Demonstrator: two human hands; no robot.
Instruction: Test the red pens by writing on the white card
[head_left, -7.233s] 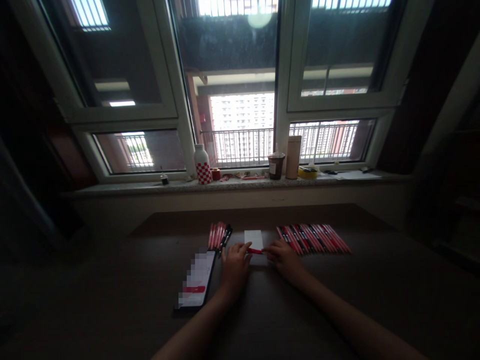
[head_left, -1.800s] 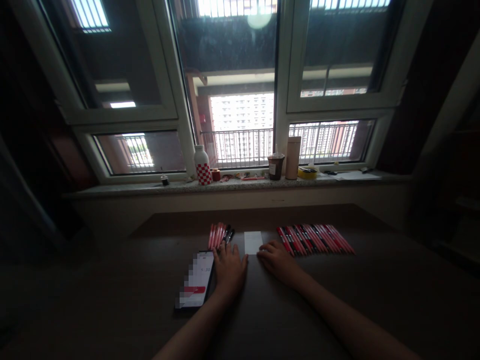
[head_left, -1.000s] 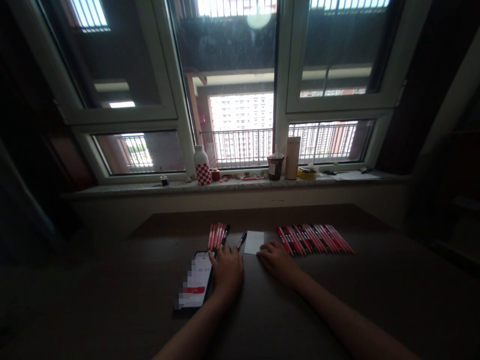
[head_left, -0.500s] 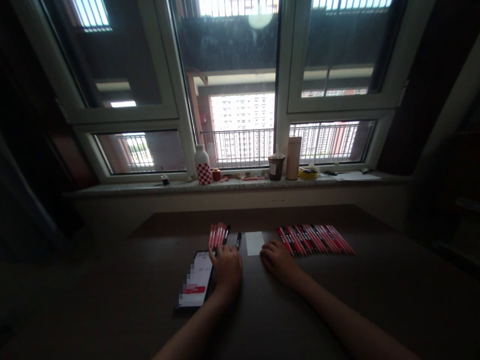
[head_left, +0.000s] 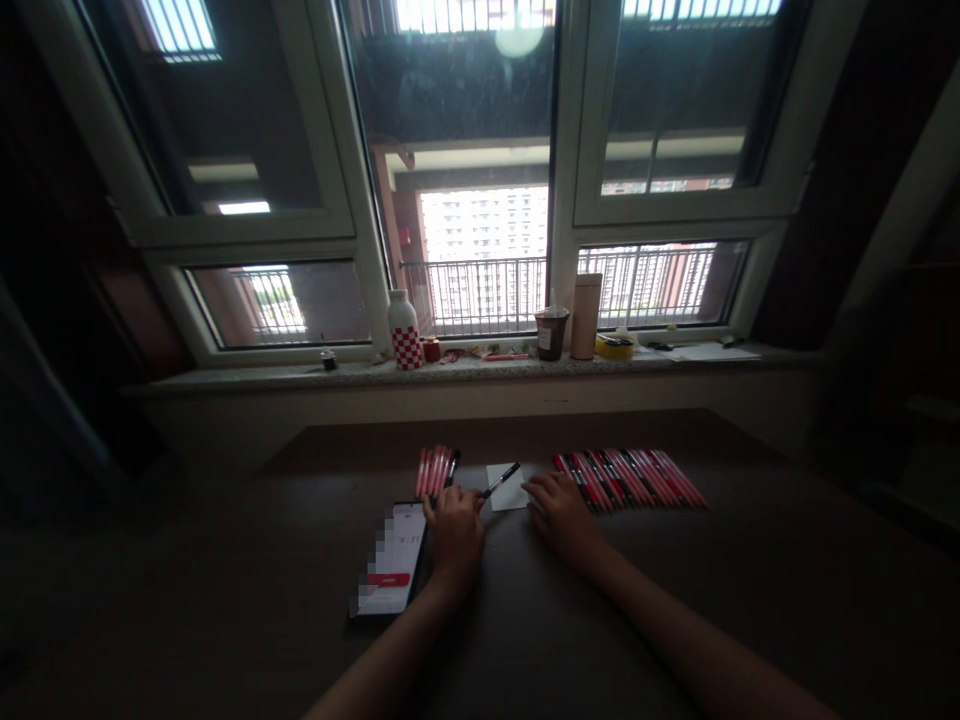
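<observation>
A black pen slants up to the right across a small white sheet of paper. Its lower end is between the fingers of my left hand, which are closed around it. My right hand rests on the table at the sheet's right edge, fingers somewhat apart and nothing visible in them. Just beyond it lies a long row of red and black pens. A smaller group of pens, mostly pink-red, lies past my left hand.
A phone with a lit screen lies left of my left wrist on the dark table. On the windowsill stand a checkered bottle, a drink cup, a tall tumbler and a yellow tape roll.
The black pen has swung from nearly upright beside the sheet to a slant over it, in my left hand. My right hand's fingers have spread a little.
</observation>
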